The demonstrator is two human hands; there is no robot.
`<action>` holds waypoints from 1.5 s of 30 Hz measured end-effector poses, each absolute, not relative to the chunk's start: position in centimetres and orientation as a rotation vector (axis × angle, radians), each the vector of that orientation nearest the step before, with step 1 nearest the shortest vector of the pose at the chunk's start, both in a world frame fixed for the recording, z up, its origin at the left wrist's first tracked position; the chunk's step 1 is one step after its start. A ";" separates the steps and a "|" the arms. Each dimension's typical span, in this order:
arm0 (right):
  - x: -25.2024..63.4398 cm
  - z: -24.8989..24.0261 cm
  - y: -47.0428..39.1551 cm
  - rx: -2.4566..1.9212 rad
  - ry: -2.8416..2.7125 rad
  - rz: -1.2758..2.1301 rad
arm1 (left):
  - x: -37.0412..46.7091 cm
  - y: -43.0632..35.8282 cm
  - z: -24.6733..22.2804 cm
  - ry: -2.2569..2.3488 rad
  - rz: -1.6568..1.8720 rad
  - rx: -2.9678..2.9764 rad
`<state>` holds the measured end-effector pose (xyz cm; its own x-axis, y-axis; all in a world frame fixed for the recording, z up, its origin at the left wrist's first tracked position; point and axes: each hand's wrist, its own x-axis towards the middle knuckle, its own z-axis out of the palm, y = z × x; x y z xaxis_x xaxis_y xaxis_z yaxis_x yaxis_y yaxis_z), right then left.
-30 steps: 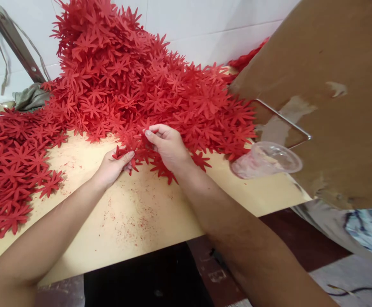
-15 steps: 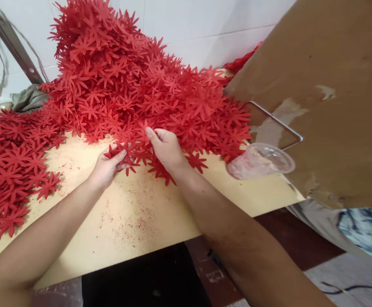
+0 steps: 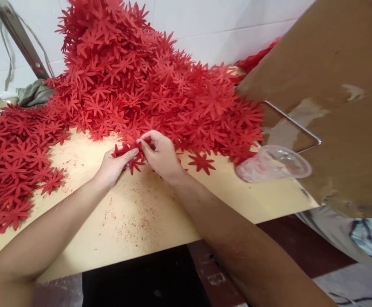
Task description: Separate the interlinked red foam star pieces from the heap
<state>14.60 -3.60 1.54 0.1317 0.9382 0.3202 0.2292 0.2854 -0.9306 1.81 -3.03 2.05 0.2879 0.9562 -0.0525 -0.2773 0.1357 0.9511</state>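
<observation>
Red flower-shaped pieces (image 3: pixel 135 164) sit between the fingers of my left hand (image 3: pixel 112 167), its thumb pressed on them. My right hand (image 3: pixel 163 157) is closed in a pinch on the same red pieces, its fingertips close to my left thumb. Behind both hands rises a tall heap of red flower pieces (image 3: pixel 125 76). One loose flower (image 3: pixel 201 163) lies on the table just right of my right hand. How many pieces I hold cannot be made out.
A second spread of red flowers (image 3: pixel 13 166) covers the left of the pale table (image 3: pixel 86 247). At the right, a clear plastic cup (image 3: pixel 274 164) lies beside a brown board (image 3: pixel 342 128) with a metal handle. A grey cloth (image 3: pixel 35 93) is at the back left.
My right hand has come down and closer to my left hand, and their fingertips now nearly meet at the red pieces. The view has shifted slightly.
</observation>
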 end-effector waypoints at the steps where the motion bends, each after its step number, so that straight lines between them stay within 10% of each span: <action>1: 14.6 1.6 -3.7 -1.210 -1.379 0.701 | 1.8 -3.0 2.1 0.841 1.055 1.031; 35: 17.7 0.2 -2.0 -1.266 -1.559 0.233 | 1.7 -2.7 2.1 0.926 1.113 0.842; 45: 16.0 1.2 -3.1 -0.971 -1.698 0.655 | 1.4 -2.5 1.4 0.887 1.061 0.966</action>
